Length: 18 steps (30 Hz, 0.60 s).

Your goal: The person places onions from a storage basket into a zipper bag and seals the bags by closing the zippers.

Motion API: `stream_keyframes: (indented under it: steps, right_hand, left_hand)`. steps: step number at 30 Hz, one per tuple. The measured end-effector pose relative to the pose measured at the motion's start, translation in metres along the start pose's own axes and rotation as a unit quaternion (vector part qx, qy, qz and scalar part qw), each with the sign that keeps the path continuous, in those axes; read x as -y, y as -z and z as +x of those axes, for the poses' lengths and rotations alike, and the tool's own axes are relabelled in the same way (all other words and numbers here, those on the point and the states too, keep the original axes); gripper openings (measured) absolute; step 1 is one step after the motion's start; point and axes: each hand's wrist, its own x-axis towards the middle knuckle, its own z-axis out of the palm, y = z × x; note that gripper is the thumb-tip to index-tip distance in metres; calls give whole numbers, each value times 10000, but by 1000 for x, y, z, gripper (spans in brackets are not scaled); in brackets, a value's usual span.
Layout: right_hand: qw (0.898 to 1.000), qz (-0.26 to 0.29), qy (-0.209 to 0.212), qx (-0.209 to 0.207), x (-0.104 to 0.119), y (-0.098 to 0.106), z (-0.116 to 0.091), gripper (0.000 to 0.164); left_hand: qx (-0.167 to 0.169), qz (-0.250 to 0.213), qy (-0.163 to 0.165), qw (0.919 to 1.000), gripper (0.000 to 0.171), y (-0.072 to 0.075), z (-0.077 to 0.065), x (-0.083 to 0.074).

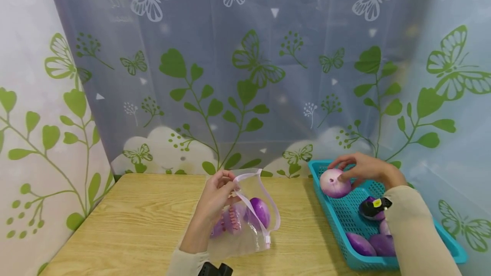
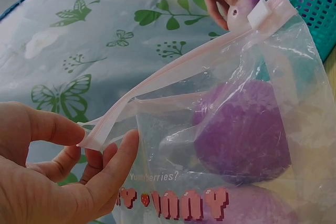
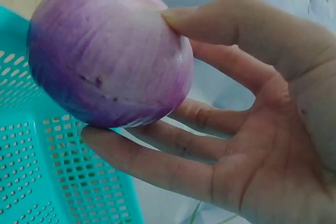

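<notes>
My left hand [image 1: 217,196] pinches the top edge of a clear zip bag [image 1: 251,242] with a pink seal and pink lettering. The bag's mouth gapes, and its white slider sits at the far corner. Inside lies a purple onion [image 2: 244,135], with another purple shape below it, partly hidden by the print. Over the far left part of the turquoise basket [image 1: 334,220], my right hand [image 1: 364,170] holds a round purple-and-white onion [image 3: 110,53] between thumb and fingers. Several more purple onions [image 1: 360,244] lie in the basket, partly covered by the right forearm.
The perforated basket stands at the right of the wood-grain table [image 1: 126,220]. A patterned curtain [image 1: 215,76] with leaves and butterflies hangs behind the table, and similar sheets flank both sides. Each wrist carries a small black camera [image 1: 216,269].
</notes>
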Motion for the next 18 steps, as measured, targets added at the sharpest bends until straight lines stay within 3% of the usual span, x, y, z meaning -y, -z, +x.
stream_keyframes:
  steps: [18]
  right_hand:
    - [9974,-153,674,223,47,-27,10,47]
  left_hand:
    - [-12,-3,3,10000,8,0,-1,-1]
